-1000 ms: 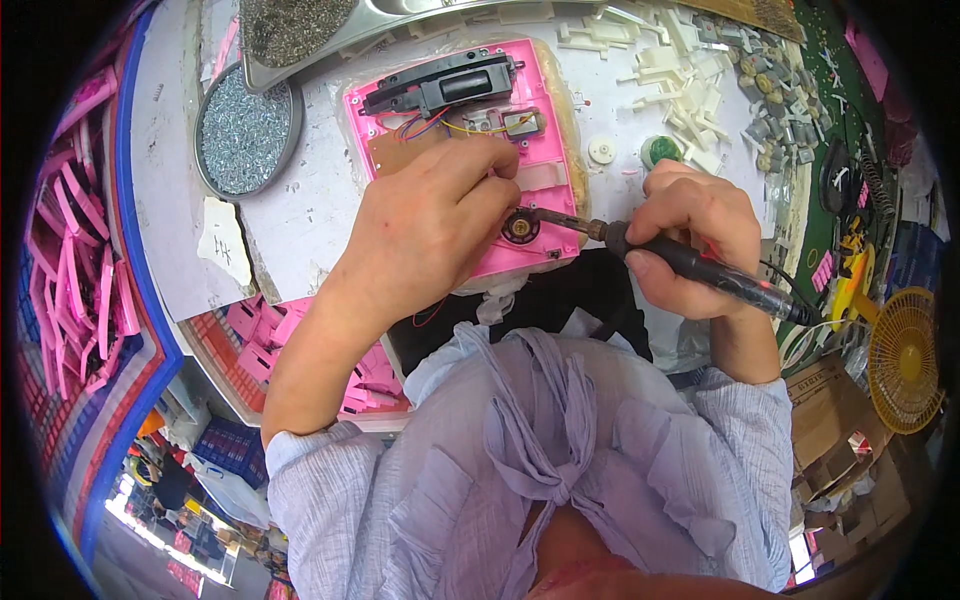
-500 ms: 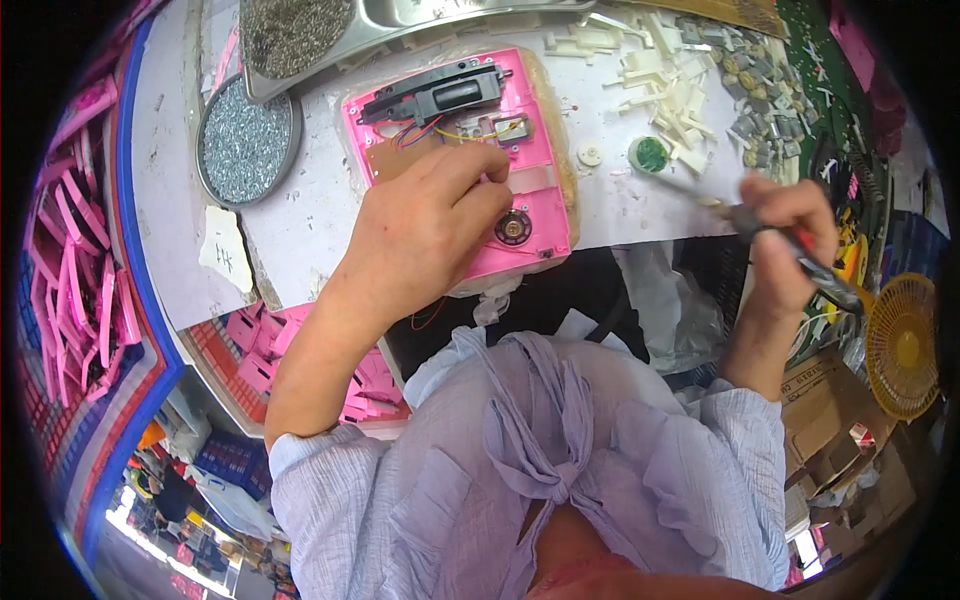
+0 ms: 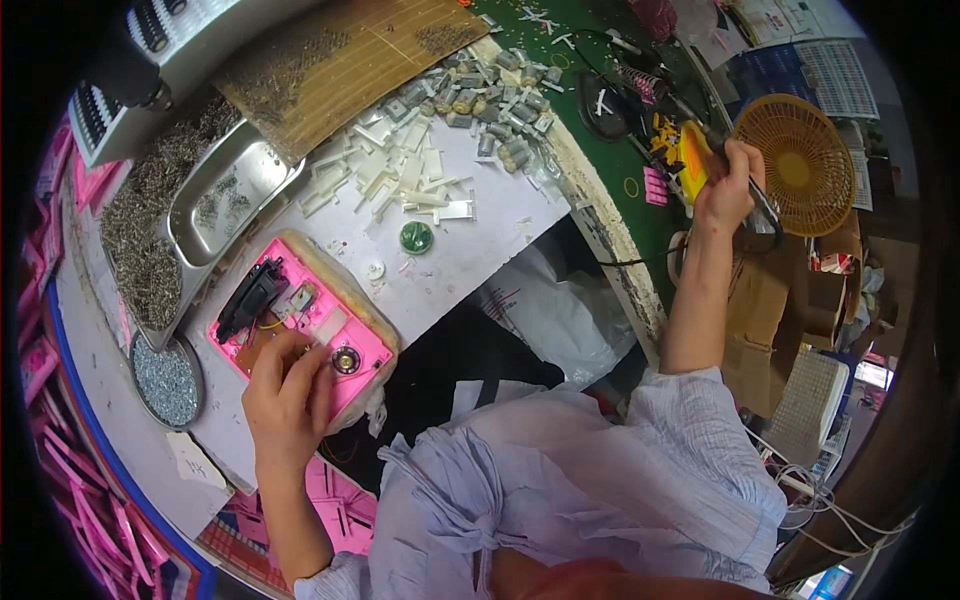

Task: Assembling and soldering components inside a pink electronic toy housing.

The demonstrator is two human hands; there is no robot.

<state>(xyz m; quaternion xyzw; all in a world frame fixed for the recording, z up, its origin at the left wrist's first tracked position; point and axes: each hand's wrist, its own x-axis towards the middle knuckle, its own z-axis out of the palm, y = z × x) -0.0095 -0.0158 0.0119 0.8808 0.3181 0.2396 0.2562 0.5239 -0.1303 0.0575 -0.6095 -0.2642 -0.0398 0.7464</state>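
Note:
A pink plastic housing (image 3: 368, 345) lies on a wrapped pad at the left of the table. Inside it sit a black mechanism (image 3: 250, 298), a small motor (image 3: 301, 297), thin wires and a round speaker (image 3: 345, 360). My left hand (image 3: 288, 392) rests over the housing's near left part, thumb and fingers bent together beside the speaker; what they pinch is hidden. Far to the right, my right hand (image 3: 732, 192) is wrapped round a dark-handled tool that looks like a soldering iron (image 3: 714, 142). It is raised between a yellow-orange piece (image 3: 692, 160) and a yellow basket (image 3: 798, 165).
A green round pot (image 3: 416, 237) and white plastic parts (image 3: 405, 172) lie mid-table, with small motors (image 3: 500, 100) behind. Screws fill a round dish (image 3: 166, 380); a metal tray (image 3: 230, 195) stands behind it. A coiled stand (image 3: 642, 82) and black cable occupy the green surface.
My view has turned to the right. My right hand has carried the tool away from the green pot to the far right; my left hand remains at the pink housing.

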